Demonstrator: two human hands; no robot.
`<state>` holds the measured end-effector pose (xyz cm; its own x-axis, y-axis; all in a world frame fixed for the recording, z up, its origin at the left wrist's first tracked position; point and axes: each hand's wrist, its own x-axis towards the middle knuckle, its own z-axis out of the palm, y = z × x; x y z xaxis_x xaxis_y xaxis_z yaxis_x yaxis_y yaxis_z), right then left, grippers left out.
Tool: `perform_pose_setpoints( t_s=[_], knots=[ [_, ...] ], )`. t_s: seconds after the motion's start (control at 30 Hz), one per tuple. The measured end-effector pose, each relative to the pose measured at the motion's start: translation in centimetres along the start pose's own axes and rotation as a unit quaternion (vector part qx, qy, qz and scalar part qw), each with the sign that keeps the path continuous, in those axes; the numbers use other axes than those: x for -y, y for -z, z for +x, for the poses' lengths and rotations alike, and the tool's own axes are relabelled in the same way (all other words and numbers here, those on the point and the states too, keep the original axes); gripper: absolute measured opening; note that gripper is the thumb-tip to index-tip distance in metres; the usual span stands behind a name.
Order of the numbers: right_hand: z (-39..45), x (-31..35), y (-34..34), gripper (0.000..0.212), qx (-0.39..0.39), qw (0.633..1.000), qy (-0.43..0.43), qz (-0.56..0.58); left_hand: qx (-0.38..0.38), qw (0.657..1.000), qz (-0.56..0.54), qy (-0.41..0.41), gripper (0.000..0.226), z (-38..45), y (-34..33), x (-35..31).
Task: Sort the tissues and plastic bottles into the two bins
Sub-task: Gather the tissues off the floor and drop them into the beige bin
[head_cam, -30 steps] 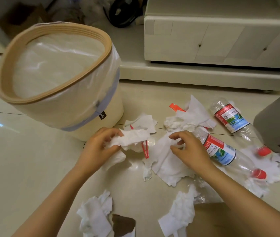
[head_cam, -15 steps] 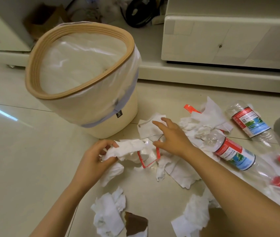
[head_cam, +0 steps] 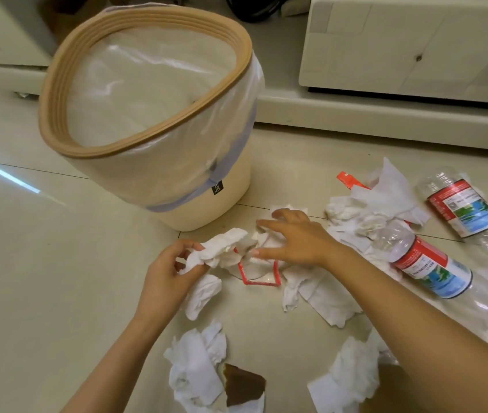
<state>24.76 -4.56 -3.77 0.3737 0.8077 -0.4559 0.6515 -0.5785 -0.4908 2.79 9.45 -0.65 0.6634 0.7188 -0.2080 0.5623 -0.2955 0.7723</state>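
A low cream cabinet (head_cam: 409,43) runs along the back of the tiled floor (head_cam: 28,263). In front of it stands a cream bin (head_cam: 147,138) with a tan rim and a clear plastic liner folded over its wall; only the liner shows inside it.

To the right of the bin, a spread of white tissues (head_cam: 386,201) lies crumpled on the floor, with two clear plastic bottles on their sides among them: the nearer bottle (head_cam: 427,266) with a red, white and blue label rests against the tissues, and the farther bottle (head_cam: 463,207) lies just beyond it at the right edge. More tissue clumps (head_cam: 198,371) lie near the bottom of the view, one beside a brown scrap (head_cam: 242,386).

The left hand (head_cam: 165,275) has its grip clenched on a crumpled tissue (head_cam: 225,248), fingers curled round it just above the floor, in front of the bin. The right hand (head_cam: 293,239) is released, fingers spread and straight, reaching over a clear wrapper with red edging (head_cam: 260,277) and the tissue beneath, just beside the held tissue.
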Motion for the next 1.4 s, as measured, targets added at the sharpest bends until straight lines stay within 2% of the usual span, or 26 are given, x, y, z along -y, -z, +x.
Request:
perform_pose_setpoints(
  t_s=[0.13,0.27,0.3,0.43,0.5,0.6,0.7,0.83,0.9,1.07,1.27,1.4],
  knots=[
    [-2.0,1.5,-2.0,0.085,0.026,0.999,0.03,-0.025,-0.006,1.0,0.005,0.018,0.022,-0.2,-0.5,-0.2],
    [-3.6,3.1,-5.0,0.087,0.044,0.997,0.017,-0.06,-0.008,1.0,0.011,0.025,0.024,-0.5,-1.0,0.1],
    [-3.9,3.5,-5.7,0.08,0.023,0.998,0.012,-0.062,-0.008,0.999,0.015,0.027,0.025,-0.7,-1.0,0.2],
    [-4.2,4.3,-7.7,0.028,-0.119,0.991,0.029,-0.054,-0.006,0.999,0.019,0.027,0.025,-1.1,-1.0,0.3],
    [-4.2,4.2,-8.0,0.023,-0.142,0.989,0.035,-0.035,-0.009,0.999,0.019,0.027,0.024,-1.3,-0.7,0.3],
    [-4.1,3.7,-7.4,0.02,-0.138,0.99,0.01,-0.004,-0.018,0.999,0.014,0.031,0.023,-1.5,0.1,0.2],
    [-4.7,3.5,-5.6,0.012,-0.179,0.977,-0.038,0.109,-0.03,0.999,-0.007,0.036,0.021,-1.8,1.1,-0.1],
    [-5.4,3.7,-2.1,0.004,-0.231,0.925,-0.067,0.293,-0.047,0.998,-0.032,0.036,0.019,-2.2,2.3,-0.9],
    [-6.0,4.2,-0.3,0.007,-0.238,0.905,-0.059,0.348,-0.05,0.996,-0.06,0.041,0.018,-2.4,2.9,-1.5],
    [-8.5,6.7,4.5,0.006,-0.269,0.881,0.001,0.389,-0.056,0.991,-0.117,0.017,0.021,-3.1,4.3,-4.5],
    [-10.4,11.2,10.9,0.012,-0.328,0.848,0.076,0.409,-0.062,0.979,-0.181,-0.069,0.021,-4.4,7.2,-12.0],
    [-9.8,14.6,16.2,0.02,-0.361,0.814,0.117,0.439,-0.11,0.957,-0.225,-0.148,0.021,-3.2,10.3,-17.1]
  ],
)
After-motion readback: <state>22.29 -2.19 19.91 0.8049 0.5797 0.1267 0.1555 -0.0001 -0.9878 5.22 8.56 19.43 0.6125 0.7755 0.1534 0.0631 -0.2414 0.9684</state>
